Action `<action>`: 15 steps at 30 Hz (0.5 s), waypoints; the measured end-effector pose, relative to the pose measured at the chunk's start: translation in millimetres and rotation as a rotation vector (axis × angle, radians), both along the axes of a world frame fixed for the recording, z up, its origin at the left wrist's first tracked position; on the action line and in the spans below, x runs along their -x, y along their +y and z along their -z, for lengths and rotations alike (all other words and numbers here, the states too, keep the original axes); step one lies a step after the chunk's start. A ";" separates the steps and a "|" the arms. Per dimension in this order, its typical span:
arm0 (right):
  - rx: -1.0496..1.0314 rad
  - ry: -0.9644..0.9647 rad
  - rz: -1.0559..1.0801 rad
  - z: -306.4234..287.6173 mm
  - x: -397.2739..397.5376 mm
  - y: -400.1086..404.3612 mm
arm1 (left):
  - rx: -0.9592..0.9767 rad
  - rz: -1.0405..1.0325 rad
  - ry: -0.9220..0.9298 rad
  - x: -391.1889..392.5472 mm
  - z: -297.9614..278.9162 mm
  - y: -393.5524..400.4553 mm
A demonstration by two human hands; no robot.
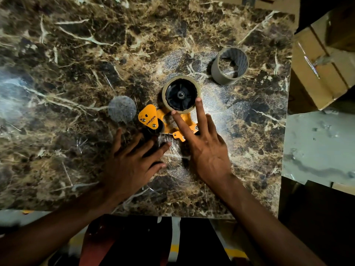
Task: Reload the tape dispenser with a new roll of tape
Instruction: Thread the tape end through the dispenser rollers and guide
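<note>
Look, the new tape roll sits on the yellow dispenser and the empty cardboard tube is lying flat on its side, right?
Not quite. In the head view the empty cardboard tube stands upright on its end, open side up. The new tape roll does sit on the yellow dispenser.

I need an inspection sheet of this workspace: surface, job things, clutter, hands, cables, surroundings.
Surface: dark brown marble-pattern table, glossy.
Job things: orange metal tape dispenser lying flat; clear tape roll on its black hub; empty grey cardboard core standing apart, further right.
Clutter: round grey patch left of the dispenser, cannot tell what it is.
Hands: left hand rests open over the handle end; right hand, two straight fingers touching the roll.
Cables: nothing seen.
Surroundings: brown cardboard boxes at right.
</note>
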State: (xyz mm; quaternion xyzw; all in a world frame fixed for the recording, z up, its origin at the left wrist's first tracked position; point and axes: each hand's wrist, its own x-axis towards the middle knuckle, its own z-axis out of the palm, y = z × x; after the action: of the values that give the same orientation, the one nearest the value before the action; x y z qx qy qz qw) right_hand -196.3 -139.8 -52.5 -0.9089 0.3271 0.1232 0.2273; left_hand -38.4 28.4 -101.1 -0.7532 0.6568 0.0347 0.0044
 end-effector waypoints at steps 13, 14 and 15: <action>-0.093 -0.066 0.032 -1.3 -1.9 -1.3 | 0.092 -0.057 0.077 -5.3 -12.6 -14.0; -0.112 -0.079 0.051 -4.0 -2.3 -2.6 | 0.106 -0.053 0.066 -5.8 -14.3 -14.9; -0.130 -0.097 0.072 -6.1 -2.4 -3.6 | 0.114 -0.043 0.053 -7.1 -16.2 -15.5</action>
State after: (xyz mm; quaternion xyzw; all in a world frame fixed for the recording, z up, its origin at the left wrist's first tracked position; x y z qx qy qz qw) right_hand -193.9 -143.4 -46.3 -0.8848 0.3396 0.0917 0.3056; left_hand -31.3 12.9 -84.9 -0.7651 0.6411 0.0171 -0.0567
